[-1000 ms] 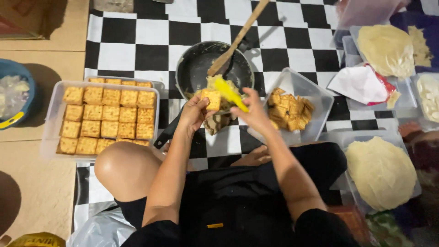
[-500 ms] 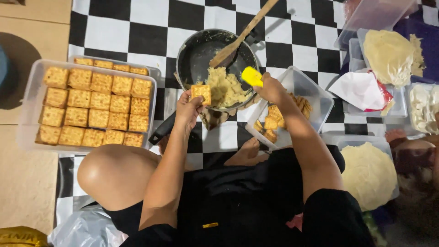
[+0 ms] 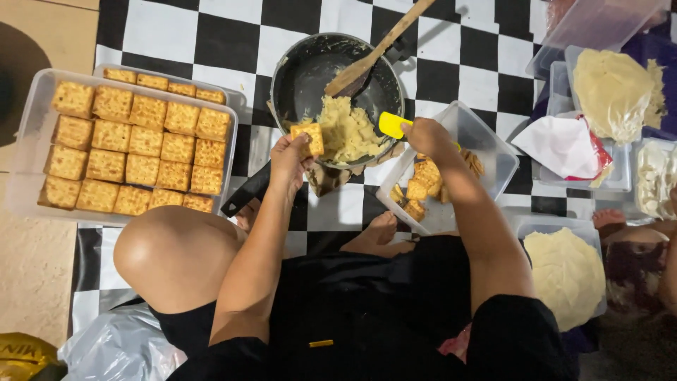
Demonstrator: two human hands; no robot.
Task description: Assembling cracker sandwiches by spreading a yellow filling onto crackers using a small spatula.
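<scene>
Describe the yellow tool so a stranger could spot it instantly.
Start at the black pan on the checkered mat. At its lower right rim, the right hand grips a yellow spatula with a flat, rounded blade. Unlike the wooden spoon resting in the pan, it is bright yellow and hand-held.

Tofu piece [image 3: 308,138] in left grip [image 3: 290,156]

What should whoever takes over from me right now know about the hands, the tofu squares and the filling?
Left hand holds one fried square over the black pan's rim. Right hand grips a yellow spatula beside the pale filling in the pan; a wooden spoon rests there too.
Done, it seems: rows of squares fill the big tray on the left.
Left: more squares wait in the clear tub under the right wrist.
</scene>
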